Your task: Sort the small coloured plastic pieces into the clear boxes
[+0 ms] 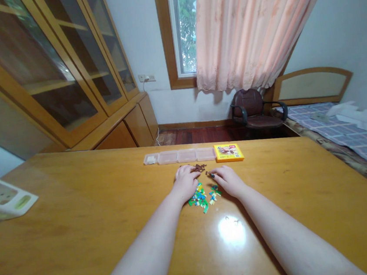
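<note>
My left hand rests low over the table, its fingers loosely spread at the left side of a small heap of brown toy bricks. Some of its fingertips are hidden behind the hand. Just below its thumb lies a mixed pile of green, blue, yellow and white toy bricks. My right hand has its fingers apart, with a dark nail showing. A small loose brown brick lies at its fingertips. A smaller cluster of coloured bricks sits under the right hand's near edge.
Beyond the hands, a clear plastic compartment tray holds a small whitish item in its left section. A yellow box adjoins it. At the table's left edge stands a white plastic object. A chair is past the far edge.
</note>
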